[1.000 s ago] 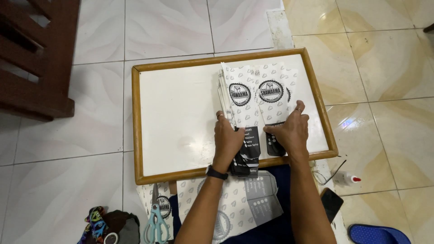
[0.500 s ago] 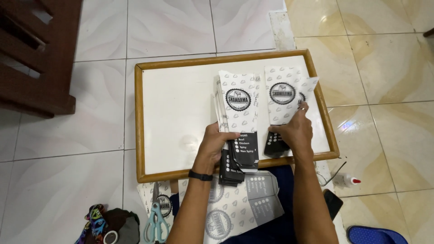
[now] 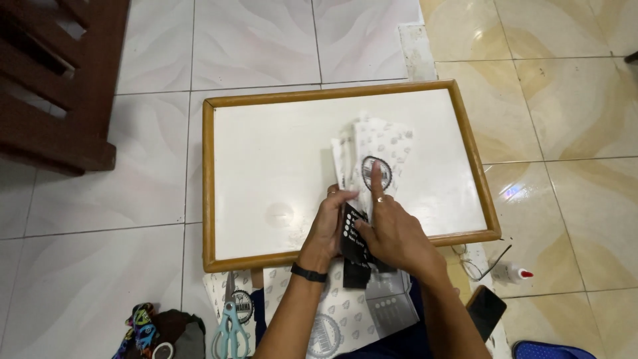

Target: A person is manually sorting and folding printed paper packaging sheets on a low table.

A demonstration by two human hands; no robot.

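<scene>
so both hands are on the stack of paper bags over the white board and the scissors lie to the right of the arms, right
Not quite: the head view shows the scissors left of the arms. Both the left hand and right hand are on the stack of paper bags over the white board.

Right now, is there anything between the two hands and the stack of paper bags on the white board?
No. Both the left hand and right hand already rest directly on the paper bags; nothing visible lies between them.
</scene>
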